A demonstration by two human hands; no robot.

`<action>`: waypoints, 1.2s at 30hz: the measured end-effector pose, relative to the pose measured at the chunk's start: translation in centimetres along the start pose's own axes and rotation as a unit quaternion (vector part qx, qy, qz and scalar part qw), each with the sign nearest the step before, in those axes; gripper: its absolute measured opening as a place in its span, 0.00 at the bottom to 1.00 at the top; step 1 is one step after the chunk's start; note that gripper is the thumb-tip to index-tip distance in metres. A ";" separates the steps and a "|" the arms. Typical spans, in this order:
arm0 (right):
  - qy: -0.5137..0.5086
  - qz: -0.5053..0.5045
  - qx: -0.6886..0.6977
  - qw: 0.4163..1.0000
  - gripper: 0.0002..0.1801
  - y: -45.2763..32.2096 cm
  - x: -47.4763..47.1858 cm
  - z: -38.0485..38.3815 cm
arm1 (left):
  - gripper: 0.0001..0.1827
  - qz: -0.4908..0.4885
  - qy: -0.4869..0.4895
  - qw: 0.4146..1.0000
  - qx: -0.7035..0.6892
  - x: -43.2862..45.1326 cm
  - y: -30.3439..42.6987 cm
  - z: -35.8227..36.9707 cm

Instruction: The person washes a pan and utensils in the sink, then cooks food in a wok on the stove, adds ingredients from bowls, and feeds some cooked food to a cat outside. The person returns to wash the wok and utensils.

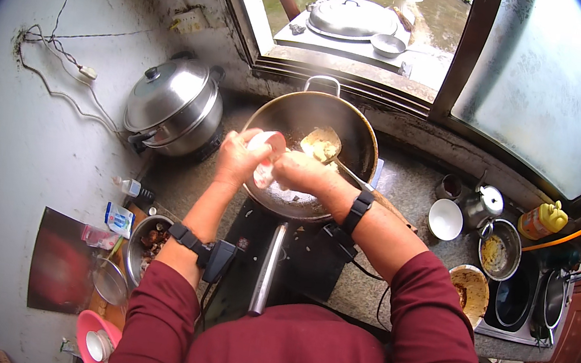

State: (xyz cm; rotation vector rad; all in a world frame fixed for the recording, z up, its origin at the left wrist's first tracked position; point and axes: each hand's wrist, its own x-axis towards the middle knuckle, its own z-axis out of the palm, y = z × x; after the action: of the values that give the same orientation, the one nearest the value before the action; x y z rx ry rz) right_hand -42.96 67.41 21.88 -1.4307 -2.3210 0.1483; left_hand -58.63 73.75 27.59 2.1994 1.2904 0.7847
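Note:
My left hand (238, 157) grips a small white-and-red container (276, 142), tipped on its side above the left part of the wok (259, 116). Right beside it is my right hand (303, 172), its fingers curled toward the container; whether they hold anything is hidden. A wok spatula (337, 134) leans inside the wok with pale yellow food (322, 148) on its blade. Its wooden handle (393, 209) crosses the wok's right rim and passes partly behind my right forearm. More of the pale food shows just beyond my right knuckles.
The wok's metal handle (269, 267) points toward my body. A lidded steamer pot (173, 104) stands at left, above a steel bowl of dark food (138, 249). At right are a white bowl (445, 220), a kettle (482, 203), a stained bowl (477, 283) and a sink (509, 328).

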 end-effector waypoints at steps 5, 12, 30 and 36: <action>-0.065 0.127 0.128 0.981 0.12 1.6 -2.1 -1.9 | 0.28 0.070 0.132 0.987 0.065 0.2 1.0 -1.4; -0.041 0.206 0.074 0.975 0.11 5.1 -2.0 -2.1 | 0.25 -0.019 0.118 0.992 -0.047 -0.4 -0.5 -1.0; -0.156 0.259 -0.191 0.934 0.08 5.0 -3.8 4.5 | 0.21 -0.080 0.088 0.943 -0.311 -1.5 -5.5 -0.6; -0.027 0.334 -0.035 0.942 0.07 4.2 -2.9 -1.1 | 0.22 -0.116 0.034 0.906 -0.405 -1.5 -5.6 -0.4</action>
State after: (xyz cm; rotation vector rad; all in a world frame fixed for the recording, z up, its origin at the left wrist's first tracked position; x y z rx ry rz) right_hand -37.92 66.70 20.84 -2.2222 -1.7968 0.2993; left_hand -62.97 74.95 23.93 1.3387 0.9716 1.0617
